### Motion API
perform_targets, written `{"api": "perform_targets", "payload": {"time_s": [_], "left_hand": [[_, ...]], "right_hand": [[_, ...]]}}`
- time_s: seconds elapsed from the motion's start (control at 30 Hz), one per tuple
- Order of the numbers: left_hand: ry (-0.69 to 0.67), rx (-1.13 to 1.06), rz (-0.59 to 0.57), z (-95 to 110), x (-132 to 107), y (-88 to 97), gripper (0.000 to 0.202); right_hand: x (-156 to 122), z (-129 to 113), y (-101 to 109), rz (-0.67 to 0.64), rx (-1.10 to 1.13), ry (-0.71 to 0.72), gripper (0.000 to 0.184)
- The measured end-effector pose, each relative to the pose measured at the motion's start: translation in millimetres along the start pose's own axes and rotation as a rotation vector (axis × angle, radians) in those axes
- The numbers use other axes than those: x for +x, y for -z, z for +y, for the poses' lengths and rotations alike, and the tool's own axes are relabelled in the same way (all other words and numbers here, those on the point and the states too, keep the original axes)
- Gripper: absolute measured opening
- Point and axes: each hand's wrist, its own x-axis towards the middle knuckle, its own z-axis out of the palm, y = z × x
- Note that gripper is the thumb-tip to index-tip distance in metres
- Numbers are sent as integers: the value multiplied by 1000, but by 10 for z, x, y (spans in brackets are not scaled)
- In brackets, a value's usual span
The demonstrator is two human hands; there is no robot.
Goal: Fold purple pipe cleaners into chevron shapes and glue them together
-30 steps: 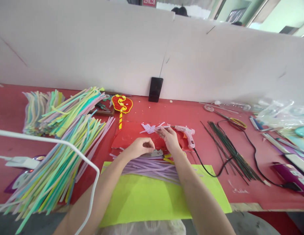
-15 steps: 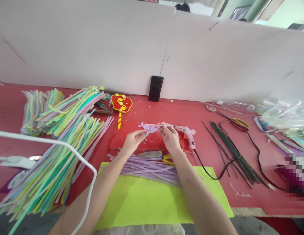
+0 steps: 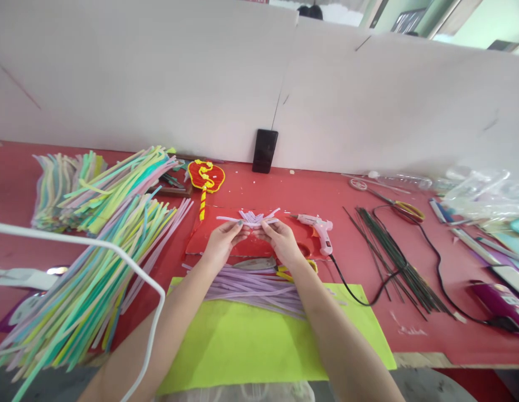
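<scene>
Between my two hands is a small cluster of lilac pipe cleaners (image 3: 253, 216), held over a red board (image 3: 201, 241). My left hand (image 3: 222, 240) pinches its left side, and my right hand (image 3: 279, 239) pinches the right side. Strands stick out past the fingers on both sides. Right of my right hand a pink glue gun (image 3: 317, 226) lies on the board, its nozzle pointing left. Scissors with yellow handles (image 3: 284, 272) lie just below my hands, partly covered by my right forearm. Beneath them are loose lilac pipe cleaners (image 3: 251, 290) on a yellow-green sheet (image 3: 243, 340).
Multicoloured pipe cleaner bundles (image 3: 117, 251) fill the left side, with a white curved rod (image 3: 150, 329) before them. A red and yellow fan shape (image 3: 206, 177) and a phone (image 3: 265, 151) stand behind. Dark green wires (image 3: 393, 257), a black cord (image 3: 437, 245) and more scissors (image 3: 408, 212) are right.
My right hand has come away from the glue gun's tip toward my left hand. Both hands now grip the lilac cluster, and longer strands stick out sideways.
</scene>
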Motion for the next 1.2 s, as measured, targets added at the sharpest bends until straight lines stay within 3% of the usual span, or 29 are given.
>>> {"api": "perform_targets", "payload": {"time_s": [0.33,0.57,0.8,1.2], "left_hand": [[40,182,-180,-30,-15,16,40],[-33,8,-46,-19,27,35,40],[-56,-145,24,32,48,54,28],[-35,-240,-65,65,3,39,29]], "right_hand": [[-4,2,21,59,70,81,27],[-14,-39,-4,134,65,86,32],[-9,-42,12,116,104,49,34],[2,-50,50,104,201,41,27]]}}
